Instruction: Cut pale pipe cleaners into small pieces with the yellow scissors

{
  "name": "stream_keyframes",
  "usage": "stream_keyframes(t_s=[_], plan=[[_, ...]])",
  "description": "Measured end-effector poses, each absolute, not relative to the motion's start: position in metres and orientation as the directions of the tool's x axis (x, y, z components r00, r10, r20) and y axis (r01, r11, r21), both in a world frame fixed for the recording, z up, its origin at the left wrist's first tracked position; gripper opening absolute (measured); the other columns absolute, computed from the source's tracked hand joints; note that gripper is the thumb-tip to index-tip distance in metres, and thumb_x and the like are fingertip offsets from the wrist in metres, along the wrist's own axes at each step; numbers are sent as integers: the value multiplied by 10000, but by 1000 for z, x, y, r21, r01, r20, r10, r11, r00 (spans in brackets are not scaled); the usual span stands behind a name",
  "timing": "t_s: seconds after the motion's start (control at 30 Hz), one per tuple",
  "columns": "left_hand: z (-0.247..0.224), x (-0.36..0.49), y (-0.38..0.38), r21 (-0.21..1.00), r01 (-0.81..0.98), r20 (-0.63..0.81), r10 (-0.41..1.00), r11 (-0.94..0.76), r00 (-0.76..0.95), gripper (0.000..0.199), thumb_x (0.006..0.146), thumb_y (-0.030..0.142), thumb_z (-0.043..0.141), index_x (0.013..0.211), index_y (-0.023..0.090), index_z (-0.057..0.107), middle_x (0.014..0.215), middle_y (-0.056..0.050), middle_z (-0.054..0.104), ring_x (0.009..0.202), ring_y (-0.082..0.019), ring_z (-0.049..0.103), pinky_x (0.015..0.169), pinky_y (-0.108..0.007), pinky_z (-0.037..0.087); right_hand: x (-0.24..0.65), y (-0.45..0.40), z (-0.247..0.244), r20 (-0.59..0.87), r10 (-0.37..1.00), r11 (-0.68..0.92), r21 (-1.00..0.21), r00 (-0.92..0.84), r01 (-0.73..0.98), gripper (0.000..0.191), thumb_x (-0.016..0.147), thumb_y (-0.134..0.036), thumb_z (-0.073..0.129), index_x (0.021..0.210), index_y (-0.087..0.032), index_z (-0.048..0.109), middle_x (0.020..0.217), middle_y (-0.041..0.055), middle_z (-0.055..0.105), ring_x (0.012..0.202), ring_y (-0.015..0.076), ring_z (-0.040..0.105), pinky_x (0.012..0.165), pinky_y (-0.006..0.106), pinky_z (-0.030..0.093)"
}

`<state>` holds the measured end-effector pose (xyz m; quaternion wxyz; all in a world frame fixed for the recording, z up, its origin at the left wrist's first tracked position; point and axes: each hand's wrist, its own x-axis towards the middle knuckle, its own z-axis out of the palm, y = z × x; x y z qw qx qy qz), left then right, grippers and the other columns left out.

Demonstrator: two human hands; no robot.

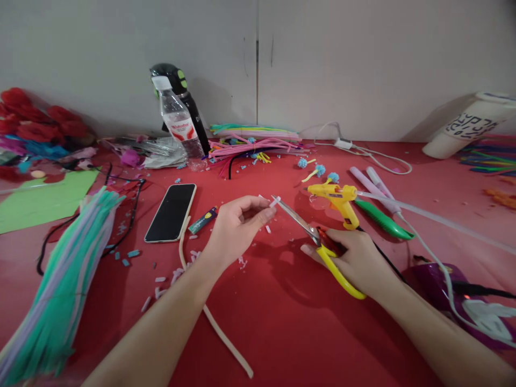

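Between its thumb and forefinger my left hand [242,220] pinches a short pale pink piece of pipe cleaner [275,202]. My right hand [357,258] grips scissors [300,220] with yellow and red handles. Their blade tips point left and reach the pale pink piece; whether they touch it I cannot tell. Below the fingertips lie small cut bits [268,229] on the red table [262,322]. More lilac pieces [176,277] are scattered by my left forearm. A cream pipe cleaner [228,341] runs beneath that forearm.
A yellow glue gun [334,199] lies beyond my right hand, near a green-handled tool [385,220]. On the left are a phone [171,212] and a green and lilac pipe cleaner bundle [68,285]. A plastic bottle [179,126] stands behind. A purple power strip [435,285] sits right.
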<state>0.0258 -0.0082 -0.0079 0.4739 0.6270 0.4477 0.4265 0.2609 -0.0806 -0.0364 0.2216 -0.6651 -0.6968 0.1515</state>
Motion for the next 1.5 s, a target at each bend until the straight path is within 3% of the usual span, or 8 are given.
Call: stream_keyframes(t_s=[0.47,0.87,1.03,1.17,1.33,1.5], plan=[[-3,26,-12,959,158,185,942,-235,280,202,887,359,623,845,171,684,729,-15,651,670,-110,606,670,-228,510,262,-85,-41,152,984,152,-477,-89,866,556,792,-577,638,577,-210,280,501,-68,272,505,89,209,475,245,206],[-1,29,-11,943,220,187,945,-248,267,199,884,352,626,814,172,673,723,-10,658,671,-108,602,657,-212,496,262,-78,-39,142,990,73,-505,0,860,579,780,-613,619,558,-209,269,515,-67,203,513,86,177,439,239,184],[-2,18,-7,898,297,243,929,-324,279,240,927,372,563,828,169,643,749,-11,634,713,-114,580,689,-220,468,265,-76,-38,129,991,42,-499,26,866,518,757,-593,643,604,-214,324,536,-62,291,501,88,266,446,225,238],[-2,6,-4,830,385,291,903,-403,317,252,964,351,501,816,166,587,762,-2,586,726,-113,528,695,-235,420,264,-77,-38,114,993,32,-502,29,864,551,710,-618,672,588,-214,318,523,-65,296,508,91,256,457,228,241],[0,-3,-3,753,483,278,881,-447,382,251,990,320,441,808,167,521,733,16,517,683,-105,456,661,-246,366,263,-79,-40,71,997,32,-459,1,888,550,679,-641,689,582,-209,363,502,-64,314,501,95,272,478,240,243],[3,-2,-7,747,497,245,878,-441,412,276,1008,326,394,786,178,466,678,38,433,625,-95,397,606,-244,330,266,-79,-46,111,993,76,-411,-33,908,492,698,-632,677,616,-211,435,526,-44,444,503,105,345,522,254,280]])
